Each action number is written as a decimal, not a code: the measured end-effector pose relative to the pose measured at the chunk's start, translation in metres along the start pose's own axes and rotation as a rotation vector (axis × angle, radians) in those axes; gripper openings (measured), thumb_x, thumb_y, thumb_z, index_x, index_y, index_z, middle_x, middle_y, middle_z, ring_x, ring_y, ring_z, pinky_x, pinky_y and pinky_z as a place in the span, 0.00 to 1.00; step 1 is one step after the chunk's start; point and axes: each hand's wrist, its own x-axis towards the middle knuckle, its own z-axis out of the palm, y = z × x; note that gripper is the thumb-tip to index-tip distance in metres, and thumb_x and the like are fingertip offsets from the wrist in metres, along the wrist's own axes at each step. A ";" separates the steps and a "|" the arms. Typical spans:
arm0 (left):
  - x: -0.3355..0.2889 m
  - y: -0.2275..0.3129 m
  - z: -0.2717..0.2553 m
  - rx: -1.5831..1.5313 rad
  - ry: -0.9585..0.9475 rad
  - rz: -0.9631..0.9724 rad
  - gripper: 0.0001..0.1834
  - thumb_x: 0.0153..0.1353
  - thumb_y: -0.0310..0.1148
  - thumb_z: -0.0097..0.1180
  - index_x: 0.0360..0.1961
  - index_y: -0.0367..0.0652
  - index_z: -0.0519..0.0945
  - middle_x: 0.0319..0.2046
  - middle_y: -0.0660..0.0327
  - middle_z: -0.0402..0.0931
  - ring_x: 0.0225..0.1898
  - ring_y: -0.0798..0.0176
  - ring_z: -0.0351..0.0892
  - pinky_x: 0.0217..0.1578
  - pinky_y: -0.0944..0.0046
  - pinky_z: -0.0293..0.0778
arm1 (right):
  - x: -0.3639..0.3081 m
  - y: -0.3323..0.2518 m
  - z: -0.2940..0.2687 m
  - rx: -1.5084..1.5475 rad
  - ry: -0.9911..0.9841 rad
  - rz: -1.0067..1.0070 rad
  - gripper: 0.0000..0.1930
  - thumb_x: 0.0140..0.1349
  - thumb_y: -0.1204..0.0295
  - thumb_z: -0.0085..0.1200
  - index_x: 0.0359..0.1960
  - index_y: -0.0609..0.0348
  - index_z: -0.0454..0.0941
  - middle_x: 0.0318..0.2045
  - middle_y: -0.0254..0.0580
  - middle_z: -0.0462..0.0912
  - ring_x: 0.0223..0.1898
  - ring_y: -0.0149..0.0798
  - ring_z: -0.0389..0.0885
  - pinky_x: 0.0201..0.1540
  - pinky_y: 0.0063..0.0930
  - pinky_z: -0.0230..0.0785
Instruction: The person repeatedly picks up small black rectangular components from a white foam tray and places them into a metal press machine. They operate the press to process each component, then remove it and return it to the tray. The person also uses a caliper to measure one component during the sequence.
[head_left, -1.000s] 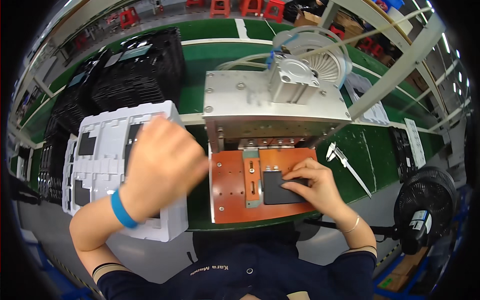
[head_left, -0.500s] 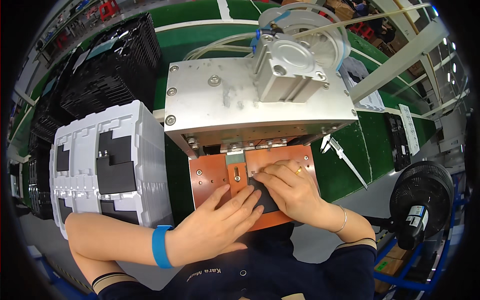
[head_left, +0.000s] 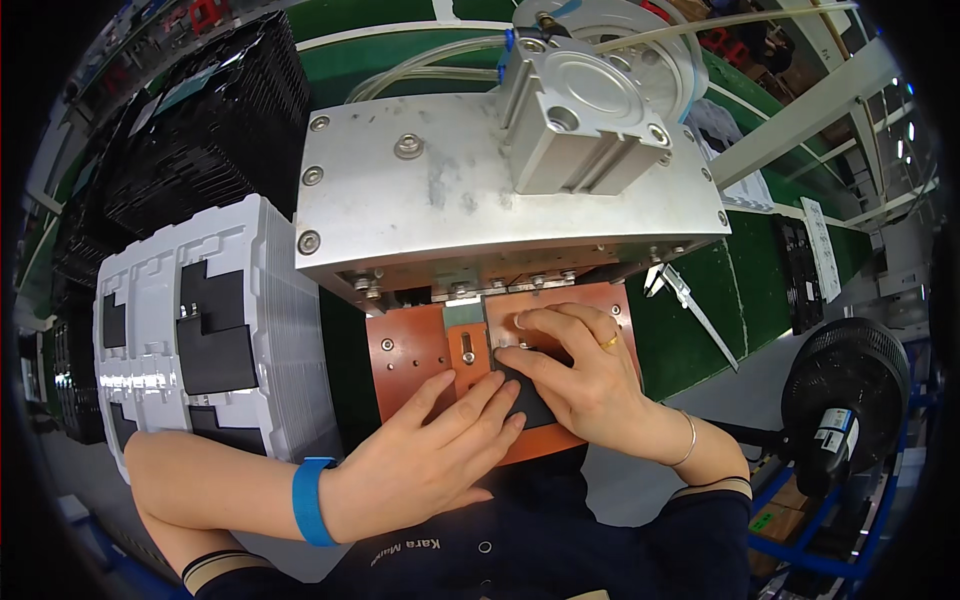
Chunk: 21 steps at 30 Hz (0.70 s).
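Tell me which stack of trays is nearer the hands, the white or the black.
The white tray stack, just left of the left hand; the black tray stack sits farther back.

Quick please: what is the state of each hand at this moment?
Left hand: open, fingers flat on the dark flat part.
Right hand: open, fingertips pressing on the same part, on the orange plate.

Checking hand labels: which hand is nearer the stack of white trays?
Left. The left hand lies just right of the white trays; the right hand is farther right, on the orange plate.
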 end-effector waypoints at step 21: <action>0.006 -0.021 -0.001 -0.211 0.087 -0.104 0.42 0.59 0.65 0.54 0.65 0.46 0.70 0.68 0.48 0.61 0.70 0.44 0.58 0.65 0.43 0.58 | -0.012 0.026 -0.020 0.252 -0.054 0.059 0.18 0.48 0.66 0.70 0.42 0.55 0.84 0.49 0.38 0.81 0.50 0.43 0.75 0.51 0.35 0.72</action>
